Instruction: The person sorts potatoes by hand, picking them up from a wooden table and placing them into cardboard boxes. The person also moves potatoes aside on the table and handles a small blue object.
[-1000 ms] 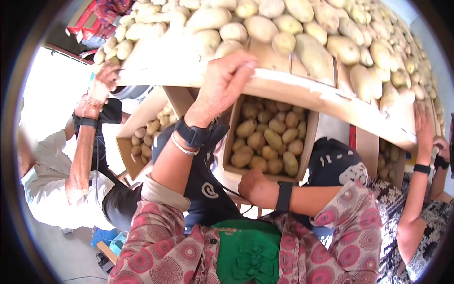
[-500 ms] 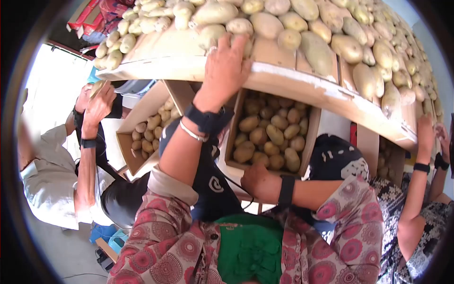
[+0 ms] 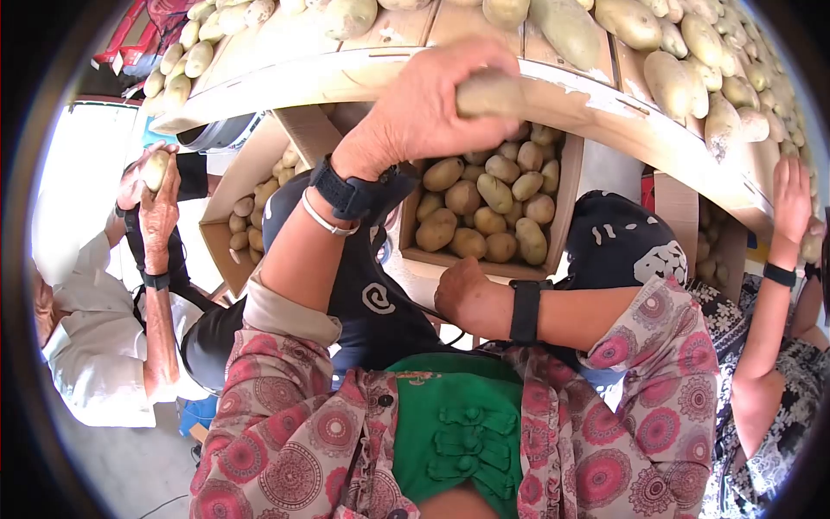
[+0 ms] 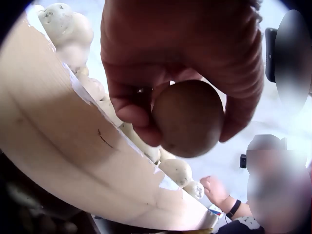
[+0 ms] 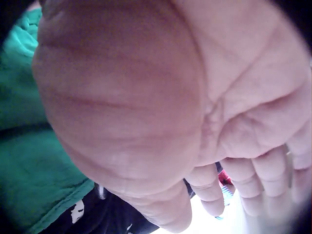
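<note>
A potato [image 3: 489, 92] is gripped by the curled fingers [image 4: 127, 108] of the left hand [image 3: 421, 108], held just at the wooden edge of the table [image 3: 605, 99] on which many potatoes are heaped. Below it, a cardboard box [image 3: 564, 208] filled with potatoes is seen. The right hand [image 3: 458, 290] is kept low near the green garment [image 3: 458, 432], fingers loosely curled, nothing held.

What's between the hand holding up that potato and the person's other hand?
In the head view, a cardboard box full of potatoes lies between the left hand, gripping its potato, and the right hand.
</note>
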`<state>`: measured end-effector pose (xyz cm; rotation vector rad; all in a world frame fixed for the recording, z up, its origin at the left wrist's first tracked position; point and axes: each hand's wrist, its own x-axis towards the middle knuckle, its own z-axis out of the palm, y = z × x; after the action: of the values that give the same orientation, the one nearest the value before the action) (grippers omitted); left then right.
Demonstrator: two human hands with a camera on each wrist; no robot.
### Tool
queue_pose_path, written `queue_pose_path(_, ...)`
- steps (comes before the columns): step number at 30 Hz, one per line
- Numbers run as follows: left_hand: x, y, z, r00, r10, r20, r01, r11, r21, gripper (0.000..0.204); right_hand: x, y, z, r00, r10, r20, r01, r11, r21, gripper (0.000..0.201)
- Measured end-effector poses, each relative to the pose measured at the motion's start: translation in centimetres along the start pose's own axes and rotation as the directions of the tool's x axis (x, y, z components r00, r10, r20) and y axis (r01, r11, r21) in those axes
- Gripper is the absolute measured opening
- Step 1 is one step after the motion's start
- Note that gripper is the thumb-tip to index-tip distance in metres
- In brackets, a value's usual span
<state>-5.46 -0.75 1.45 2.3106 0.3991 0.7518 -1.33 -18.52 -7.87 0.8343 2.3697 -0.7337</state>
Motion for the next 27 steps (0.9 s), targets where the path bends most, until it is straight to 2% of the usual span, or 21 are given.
queue_pose_path(1, 0.0, 0.2, 0.3, 0.996, 0.065, 0.056, -0.068, 0.996, 0.054, 0.036, 0.1, 0.1, -0.1, 1.000, -0.007, 0.007, 0.007, 1.000, 0.005, 0.027)
queue_pose_path(2, -0.1, 0.2, 0.7, 0.996, 0.065, 0.054, -0.067, 0.996, 0.053, 0.036, 0.3, 0.2, 0.4, 1.000, -0.008, 0.009, 0.008, 1.000, 0.004, 0.027)
queue_pose_path(4, -0.5, 0.3, 1.3, 0.965, 0.037, 0.259, -0.044, 0.999, 0.020, 0.038, 0.3, 0.4, 0.3, 0.999, -0.008, -0.046, 0.009, 1.000, 0.022, 0.027)
queue_pose_path(5, -0.5, 0.7, 0.7, 0.875, -0.185, 0.448, 0.189, 0.981, 0.038, 0.035, 0.4, 0.5, 0.3, 0.999, -0.011, -0.046, 0.012, 1.000, 0.021, 0.027)
queue_pose_path(6, -0.7, 0.2, 0.7, 0.875, -0.188, 0.447, 0.191, 0.981, 0.038, 0.035, 0.4, 0.5, 0.6, 0.997, -0.006, -0.081, 0.004, 1.000, -0.024, 0.026)
queue_pose_path(8, -1.1, -1.1, 1.2, 0.960, -0.163, 0.228, 0.151, 0.986, 0.068, 0.030, 0.0, 0.6, 1.4, 0.993, -0.002, -0.116, -0.005, 0.998, -0.065, 0.026)
queue_pose_path(9, -1.1, -1.3, 0.9, 0.928, -0.318, 0.194, 0.303, 0.947, 0.103, 0.019, -0.4, 0.5, 2.3, 0.962, -0.046, -0.269, 0.018, 0.994, -0.108, 0.023)
queue_pose_path(10, -1.1, -1.0, 0.7, 0.933, -0.311, 0.182, 0.294, 0.949, 0.112, 0.019, -0.7, 0.5, 2.4, 0.904, -0.097, -0.417, 0.029, 0.986, -0.167, 0.021)
queue_pose_path(11, -0.9, -0.5, 0.1, 0.975, -0.219, 0.037, 0.216, 0.974, 0.071, 0.015, 0.1, 0.4, 1.5, 0.977, -0.068, -0.203, 0.057, 0.997, -0.061, 0.014)
queue_pose_path(12, -0.5, 0.0, -1.0, 0.987, -0.108, -0.118, 0.115, 0.991, 0.061, 0.012, -0.1, 1.1, 4.5, 0.683, -0.156, -0.714, 0.120, 0.988, -0.101, 0.006)
queue_pose_path(13, -0.5, 0.0, -1.2, 0.977, -0.097, -0.192, 0.109, 0.993, 0.051, 0.006, -0.3, 1.0, 3.5, 0.779, -0.139, -0.611, 0.102, 0.990, -0.095, 0.007)
queue_pose_path(14, -0.6, -0.6, -1.3, 0.967, -0.122, -0.222, 0.127, 0.992, 0.007, 0.005, 0.4, 2.5, 2.7, 0.766, -0.162, -0.623, 0.090, 0.985, -0.145, 0.007)
queue_pose_path(15, -0.5, -0.6, -1.6, 0.962, -0.103, -0.255, 0.126, 0.989, 0.078, 0.005, 0.5, 3.1, 1.3, 0.769, -0.173, -0.615, 0.081, 0.981, -0.175, 0.007)
queue_pose_path(17, -0.4, -0.6, -2.0, 0.952, -0.080, -0.297, 0.132, 0.978, 0.159, 0.005, 0.7, 2.4, 1.1, 0.781, -0.188, -0.596, 0.071, 0.974, -0.214, 0.007)
queue_pose_path(19, -0.4, -0.6, -2.7, 0.895, -0.069, -0.441, 0.156, 0.974, 0.163, 0.008, 1.1, 1.4, 0.5, 0.789, -0.186, -0.586, 0.057, 0.971, -0.231, 0.008)
queue_pose_path(20, -0.4, -0.6, -3.3, 0.895, -0.067, -0.441, 0.155, 0.974, 0.167, 0.008, 1.5, 1.3, 0.4, 0.797, -0.178, -0.577, 0.051, 0.972, -0.230, 0.008)
queue_pose_path(22, -0.1, -1.2, -5.0, 0.722, 0.063, -0.689, 0.290, 0.876, 0.385, 0.019, 1.7, 0.5, 0.5, 0.818, -0.155, -0.553, 0.035, 0.974, -0.222, 0.008)
queue_pose_path(23, -0.2, -1.9, -5.8, 0.686, 0.018, -0.727, 0.337, 0.878, 0.340, 0.032, 1.9, 0.4, 0.4, 0.827, -0.145, -0.544, 0.027, 0.975, -0.219, 0.008)
queue_pose_path(24, -0.4, -2.5, -6.5, 0.671, -0.078, -0.738, 0.453, 0.830, 0.324, 0.044, 2.1, 0.2, 0.6, 0.835, -0.134, -0.534, 0.019, 0.976, -0.216, 0.008)
queue_pose_path(26, -0.7, -4.2, -7.5, 0.690, -0.246, -0.681, 0.530, 0.812, 0.243, 0.060, 2.4, 0.1, 0.8, 0.851, -0.113, -0.512, -0.001, 0.976, -0.216, 0.009)
queue_pose_path(27, -0.3, -4.9, -7.5, 0.689, -0.238, -0.685, 0.525, 0.815, 0.245, 0.060, 2.3, 0.0, 0.3, 0.858, -0.102, -0.503, -0.014, 0.975, -0.221, 0.009)
